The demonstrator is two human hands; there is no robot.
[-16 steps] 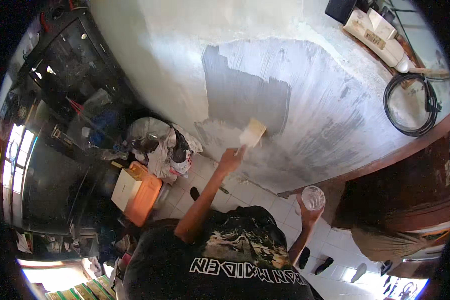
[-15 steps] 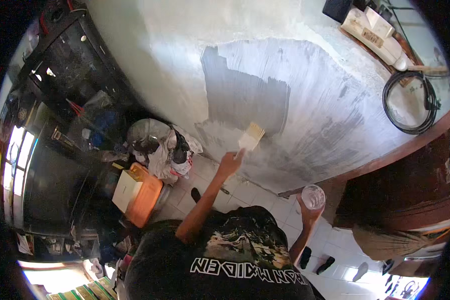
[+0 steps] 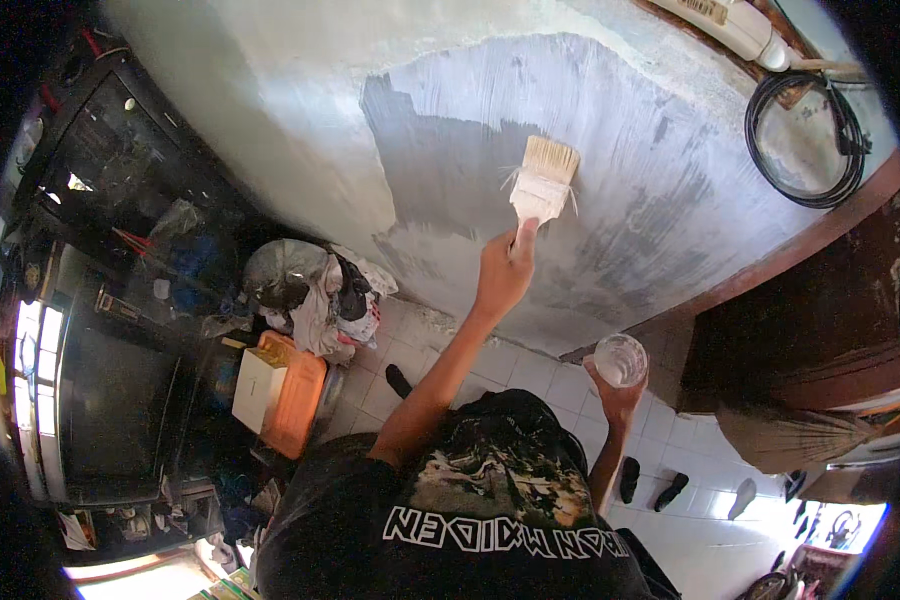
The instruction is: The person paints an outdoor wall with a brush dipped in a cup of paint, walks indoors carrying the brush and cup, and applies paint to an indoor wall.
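My left hand (image 3: 507, 270) is closed around the handle of a wide paintbrush (image 3: 547, 180) with pale bristles and a whitish-coated ferrule. A few stray bristles stick out at its sides. The brush is raised against the grey patch of wall (image 3: 450, 170), over the right part of a darker, wet-looking area; whether the tips touch is hard to tell. Lower on the right, my right hand (image 3: 620, 398) grips a clear cup (image 3: 620, 360) from below and the side, with what looks like clear liquid inside.
At left stand a dark cabinet with a screen (image 3: 110, 380), bundled plastic bags (image 3: 310, 295) and an orange container (image 3: 295, 395). A coiled black cable (image 3: 755, 140) hangs on the wall at upper right. Brown furniture (image 3: 800, 310) is at right, with dark slippers (image 3: 672, 491) on the tiled floor.
My left hand has moved the brush up and to the right along the wall. The right hand keeps its grip on the cup. The whole view has shifted slightly.
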